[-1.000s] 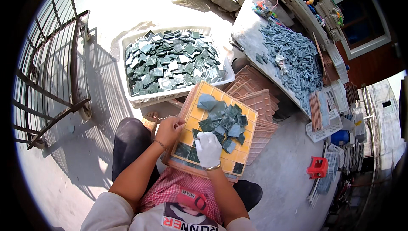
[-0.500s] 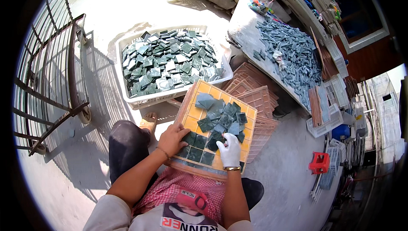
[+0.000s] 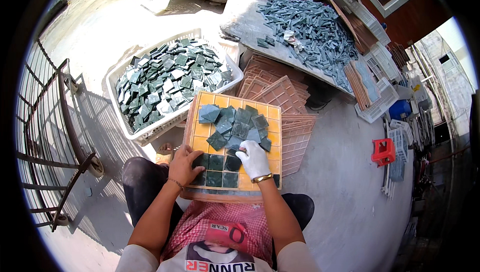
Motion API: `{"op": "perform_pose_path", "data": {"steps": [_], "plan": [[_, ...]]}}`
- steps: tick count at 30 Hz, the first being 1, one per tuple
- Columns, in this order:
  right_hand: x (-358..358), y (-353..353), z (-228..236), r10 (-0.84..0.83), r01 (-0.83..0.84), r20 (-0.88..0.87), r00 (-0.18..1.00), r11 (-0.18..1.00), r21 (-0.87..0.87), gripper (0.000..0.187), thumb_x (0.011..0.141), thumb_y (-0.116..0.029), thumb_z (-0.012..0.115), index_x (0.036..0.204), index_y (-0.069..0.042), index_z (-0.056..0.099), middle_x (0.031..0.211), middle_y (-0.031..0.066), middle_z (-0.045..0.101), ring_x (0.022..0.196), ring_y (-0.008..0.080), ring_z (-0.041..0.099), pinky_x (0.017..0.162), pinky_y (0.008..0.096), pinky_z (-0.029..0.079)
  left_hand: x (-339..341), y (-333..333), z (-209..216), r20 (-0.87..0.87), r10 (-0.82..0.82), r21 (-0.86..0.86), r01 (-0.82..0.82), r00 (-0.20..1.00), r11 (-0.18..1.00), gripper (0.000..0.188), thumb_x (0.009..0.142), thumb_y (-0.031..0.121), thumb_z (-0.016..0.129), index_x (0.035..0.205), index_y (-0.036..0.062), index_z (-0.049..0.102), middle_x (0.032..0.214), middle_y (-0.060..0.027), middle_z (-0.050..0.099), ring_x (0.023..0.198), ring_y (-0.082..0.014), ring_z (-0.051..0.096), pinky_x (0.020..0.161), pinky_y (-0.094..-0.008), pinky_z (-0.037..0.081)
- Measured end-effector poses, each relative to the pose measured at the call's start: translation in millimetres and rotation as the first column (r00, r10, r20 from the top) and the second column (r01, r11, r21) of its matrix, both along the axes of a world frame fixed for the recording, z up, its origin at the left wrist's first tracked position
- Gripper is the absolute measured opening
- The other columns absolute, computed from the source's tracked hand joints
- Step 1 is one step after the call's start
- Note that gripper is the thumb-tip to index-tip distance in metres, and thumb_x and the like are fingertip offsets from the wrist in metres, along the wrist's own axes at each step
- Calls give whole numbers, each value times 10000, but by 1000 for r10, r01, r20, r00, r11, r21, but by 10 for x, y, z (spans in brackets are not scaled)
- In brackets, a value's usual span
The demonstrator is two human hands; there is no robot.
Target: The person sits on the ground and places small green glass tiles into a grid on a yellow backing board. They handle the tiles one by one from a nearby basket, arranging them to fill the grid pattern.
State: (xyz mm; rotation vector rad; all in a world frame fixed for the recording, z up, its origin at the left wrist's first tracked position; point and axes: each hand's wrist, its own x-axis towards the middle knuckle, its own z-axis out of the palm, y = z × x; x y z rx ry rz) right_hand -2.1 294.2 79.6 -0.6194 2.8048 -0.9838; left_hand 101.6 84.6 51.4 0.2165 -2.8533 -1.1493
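A square yellow grid tray (image 3: pixel 272 122) with a wooden-looking rim rests across my lap. Dark green square tiles (image 3: pixel 215 179) fill several cells at its lower left. A loose heap of green and grey-green tiles (image 3: pixel 240 130) covers its upper middle. My left hand (image 3: pixel 184 168), bare, lies over the tray's left rim, fingers apart, with fingertips at the leftmost set tiles. My right hand (image 3: pixel 254 159), in a white glove, is closed in a pinch at a dark green tile (image 3: pixel 232 164), which lies slightly askew beside the set ones. The gloved fingertips are partly hidden.
A white crate (image 3: pixel 117 112) full of green tiles stands ahead on the left. Reddish grid trays (image 3: pixel 295 144) are stacked beyond my tray. Narrow stone strips (image 3: pixel 315 32) cover a board at the back. A wheeled metal rack (image 3: pixel 75 117) is at left, a red stool (image 3: pixel 383 152) at right.
My view has turned, so the tray appears straighter and further left. The tile at my right hand now lies closer in line with the set row. My left hand stays at the rim.
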Motion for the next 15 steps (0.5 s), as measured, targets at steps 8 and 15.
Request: {"op": "perform_pose_path", "data": {"steps": [8, 15], "plan": [[135, 745, -14, 124, -102, 256, 959, 990, -96, 182, 827, -124, 559, 973, -28, 607, 949, 137, 644, 881, 288, 614, 761, 330, 474, 18, 75, -138, -128, -111, -228, 80, 986, 970, 478, 621, 165, 759, 1074, 153, 608, 1033, -70, 486, 974, -287, 464, 850, -372, 407], [318, 703, -307, 271, -273, 44, 961, 962, 22, 192, 779, -150, 598, 942, -47, 597, 958, 139, 570, 911, 315, 568, 773, 381, 463, -30, 103, -137, -161, -190, -314, 132, 968, 940, 521, 624, 167, 743, 1123, 180, 593, 1047, -65, 495, 970, -280, 457, 864, -390, 386]]}}
